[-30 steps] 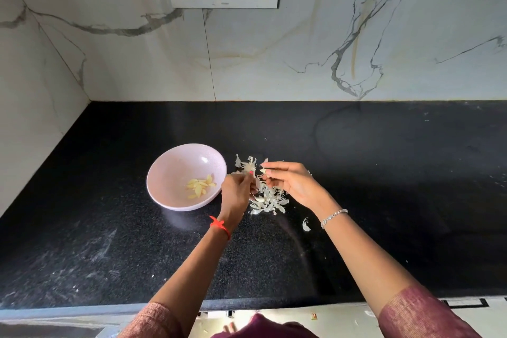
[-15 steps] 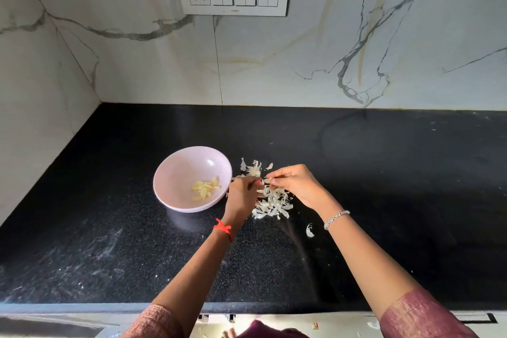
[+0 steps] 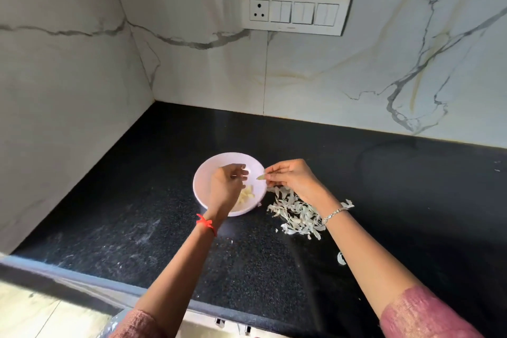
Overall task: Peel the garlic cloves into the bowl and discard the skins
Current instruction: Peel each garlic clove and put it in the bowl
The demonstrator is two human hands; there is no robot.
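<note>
One bench [image 3: 115, 208] runs black from the left wall, with bare room between that wall and the one bowl [image 3: 204, 173], which stands well back from the front edge. The left hand [image 3: 226, 186] hovers over the bowl, fingers loosely curled and blurred; whether it holds anything I cannot tell. Beside it a small cluster of peeled cloves [image 3: 249, 195] lies in the bowl, partly hidden, so I cannot count them. The two hands are apart but near each other. The right hand [image 3: 293, 178], at the bowl's right rim, pinches one small pale piece [image 3: 260, 177], clove or skin I cannot tell; its long axis lies roughly level, tip pointing left over the bowl. Under that wrist one pile of skins [image 3: 296, 214] lies just right of the bowl, and one stray skin [image 3: 341, 258] lies nearer the front edge. Right of these the bench is bare to the frame's edge.
</note>
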